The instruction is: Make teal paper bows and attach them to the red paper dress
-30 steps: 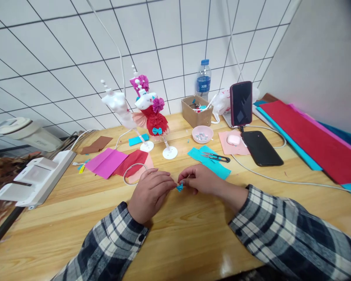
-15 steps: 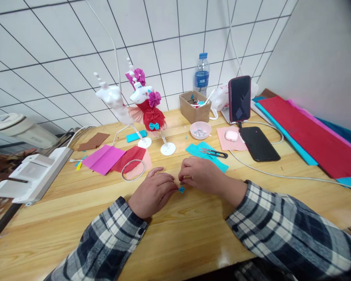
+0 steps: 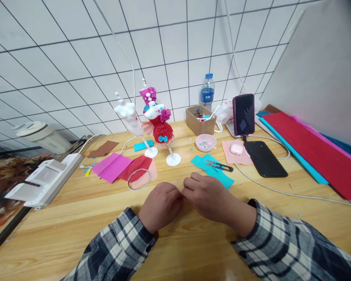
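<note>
My left hand [image 3: 161, 207] and my right hand [image 3: 205, 196] meet low over the table, fingertips touching. Both are closed in a pinch. The small blue crepe-paper piece seen between them earlier is hidden behind the fingers now. Just beyond my right hand, black-handled thread snips [image 3: 219, 166] lie on a blue crepe-paper sheet [image 3: 224, 178]. Farther back, a small mannequin in a red paper dress [image 3: 163, 130] wears a blue bow [image 3: 163, 139] at the front. Beside it stands a bare white mannequin [image 3: 128, 115]; a third, with a magenta top [image 3: 148, 95], is partly hidden behind.
A wire ring [image 3: 139, 179] lies over red paper [image 3: 136, 167], near magenta paper [image 3: 112, 167]. Behind stand a pink bowl of beads [image 3: 205, 143], a cardboard box [image 3: 200, 121] and a bottle [image 3: 207, 93]. Phones [image 3: 266, 159], a cable and coloured paper sheets [image 3: 316, 152] occupy the right side.
The view has tilted up, so everything sits lower in the picture. My hands have come together and their fingers curled in, covering the blue paper piece that showed between them.
</note>
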Tool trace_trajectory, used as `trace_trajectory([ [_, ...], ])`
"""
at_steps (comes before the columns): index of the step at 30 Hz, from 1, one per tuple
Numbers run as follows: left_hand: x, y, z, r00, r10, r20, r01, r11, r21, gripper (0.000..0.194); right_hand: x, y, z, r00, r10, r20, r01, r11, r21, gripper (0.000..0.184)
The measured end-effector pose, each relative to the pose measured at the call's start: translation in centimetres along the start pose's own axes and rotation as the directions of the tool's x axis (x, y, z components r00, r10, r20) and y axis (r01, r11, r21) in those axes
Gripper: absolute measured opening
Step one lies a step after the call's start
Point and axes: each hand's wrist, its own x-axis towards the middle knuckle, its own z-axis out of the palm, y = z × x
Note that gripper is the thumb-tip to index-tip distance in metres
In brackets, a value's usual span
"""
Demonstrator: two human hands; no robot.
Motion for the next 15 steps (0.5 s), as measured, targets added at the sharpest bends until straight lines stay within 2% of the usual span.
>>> trace_trajectory([
  [5,-0.1,0.3,-0.1,0.984,-0.164,-0.065,0.163,0.986,-0.022,0.012,0.1,-0.7,0.4,0.996,0.075,-0.047,-0.076,0.997,-0.008,0.009],
  [10,-0.1,0.2,-0.2,0.932,-0.328,-0.157,0.29,0.931,-0.22,0.012,0.1,-1.0,0.9,0.98,0.156,-0.125,-0.159,0.987,-0.008,0.014],
  [13,0.2,0.1,-0.2,0.862,-0.482,-0.158,0.376,0.817,-0.438,0.012,0.0,-1.1,1.2,0.963,0.202,-0.177,-0.204,0.979,0.009,0.014],
  [15,0.3,-0.1,-0.2,0.806,-0.587,-0.067,0.434,0.665,-0.608,0.015,0.0,-1.2,1.4,0.948,0.235,-0.213,-0.235,0.972,0.024,0.015],
])
